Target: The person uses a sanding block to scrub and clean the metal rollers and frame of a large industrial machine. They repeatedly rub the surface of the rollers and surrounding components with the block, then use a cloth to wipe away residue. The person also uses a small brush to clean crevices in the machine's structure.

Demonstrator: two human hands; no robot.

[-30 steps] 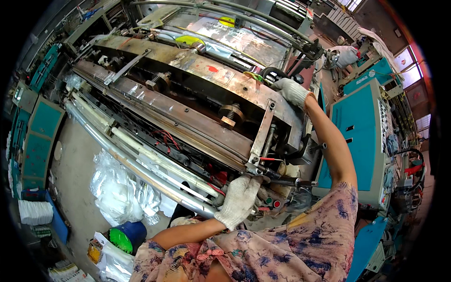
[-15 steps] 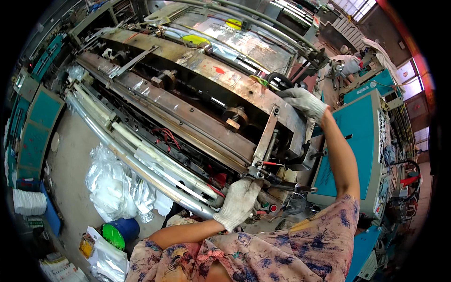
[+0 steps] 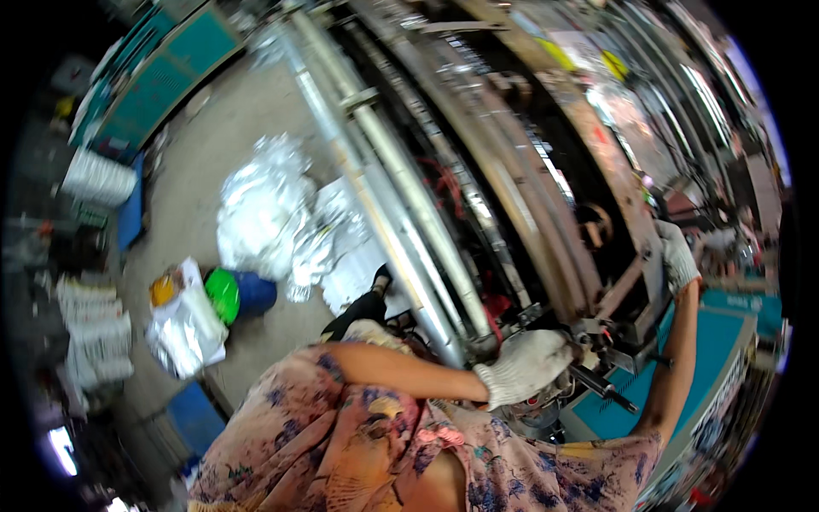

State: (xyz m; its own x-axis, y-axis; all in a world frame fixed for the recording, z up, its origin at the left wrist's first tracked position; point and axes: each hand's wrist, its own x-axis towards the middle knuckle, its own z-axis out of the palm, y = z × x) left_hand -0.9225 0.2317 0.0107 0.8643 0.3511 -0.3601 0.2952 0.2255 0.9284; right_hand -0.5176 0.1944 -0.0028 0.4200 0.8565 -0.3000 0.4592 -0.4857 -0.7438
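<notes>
In the head view, a long steel roller machine [image 3: 409, 196] runs across the frame. On the concrete floor left of it lies a heap of crumpled clear plastic film [image 3: 273, 209], beside a blue bucket with a green lid [image 3: 239, 294] whose contents are hidden, and a white plastic sack [image 3: 183, 328]. The left hand [image 3: 525, 365], in a white knit glove, curls its fingers closed around a dark metal fitting [image 3: 589, 333] at the machine's near end. The gloved right hand [image 3: 678, 256] grips the rusty brown frame bar [image 3: 636, 218], fingers wrapped.
</notes>
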